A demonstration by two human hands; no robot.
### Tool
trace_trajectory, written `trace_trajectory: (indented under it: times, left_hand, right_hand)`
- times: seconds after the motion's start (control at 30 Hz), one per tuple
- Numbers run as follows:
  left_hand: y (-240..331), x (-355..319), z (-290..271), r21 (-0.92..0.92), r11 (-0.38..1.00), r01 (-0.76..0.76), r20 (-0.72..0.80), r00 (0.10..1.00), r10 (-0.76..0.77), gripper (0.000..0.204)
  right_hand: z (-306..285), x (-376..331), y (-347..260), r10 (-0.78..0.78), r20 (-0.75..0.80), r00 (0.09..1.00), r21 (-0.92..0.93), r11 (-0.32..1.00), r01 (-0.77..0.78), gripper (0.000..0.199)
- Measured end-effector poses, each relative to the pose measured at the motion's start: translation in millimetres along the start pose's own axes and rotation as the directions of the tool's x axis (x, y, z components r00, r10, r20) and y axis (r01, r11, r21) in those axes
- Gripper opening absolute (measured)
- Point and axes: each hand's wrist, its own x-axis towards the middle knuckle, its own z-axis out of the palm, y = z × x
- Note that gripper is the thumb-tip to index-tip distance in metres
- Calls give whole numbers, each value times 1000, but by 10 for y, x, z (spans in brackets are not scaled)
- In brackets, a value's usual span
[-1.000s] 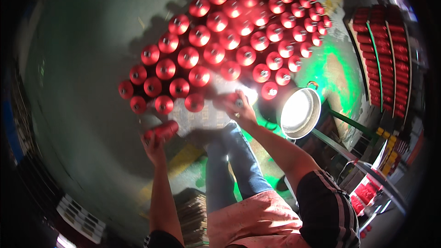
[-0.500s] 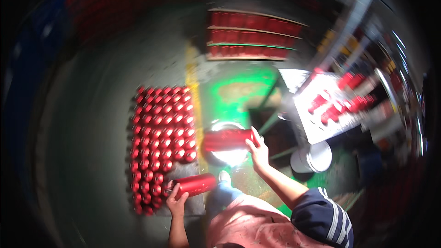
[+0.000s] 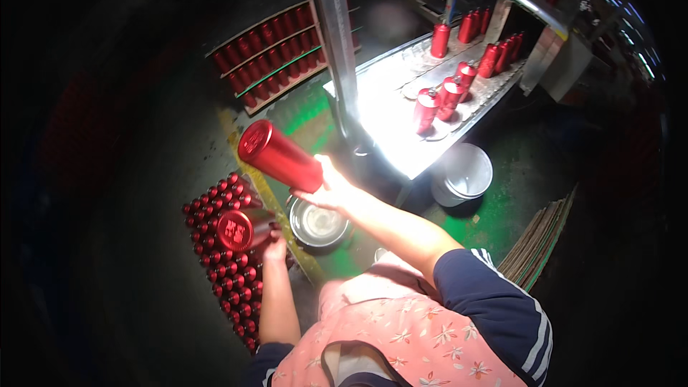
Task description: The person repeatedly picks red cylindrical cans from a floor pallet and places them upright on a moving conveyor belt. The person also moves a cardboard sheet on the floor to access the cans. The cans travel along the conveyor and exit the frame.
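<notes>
My right hand [image 3: 331,190] grips a red metal cylinder [image 3: 279,155], held tilted at chest height with its flat base toward the upper left. My left hand [image 3: 272,244] grips a second red cylinder [image 3: 240,229], its round end facing the camera, low over the floor. Below both hands, several more red cylinders [image 3: 228,272] stand upright in tight rows on the floor. Farther ahead, red cylinders [image 3: 448,93] stand on a brightly lit metal table [image 3: 390,125].
A shiny metal bowl [image 3: 319,223] sits on the floor under my right arm, and a pale bucket [image 3: 464,174] stands by the table. A metal post [image 3: 337,43] rises beside the table. Shelves of red cylinders [image 3: 265,46] lie at the back. Stacked sheets [image 3: 541,240] lean at right.
The view has swung from the floor rows up toward the table. Both hands have lifted their red cylinders away from the rows, the right one higher and nearer the table.
</notes>
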Motion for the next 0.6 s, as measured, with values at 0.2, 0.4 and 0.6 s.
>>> trace_trajectory:
  times: [0.2,0.4,0.6]
  left_hand:
    - [-60,599,-26,-260,955,142,85,989,-124,46]
    - [234,919,-188,-243,965,99,-23,994,-108,47]
    - [729,1079,-543,-225,963,148,40,989,-143,47]
  right_hand:
    - [-171,530,17,245,114,963,255,930,-266,43]
    - [-246,873,170,313,128,941,253,907,-336,50]
    - [-128,1098,644,196,-34,980,166,968,-188,50]
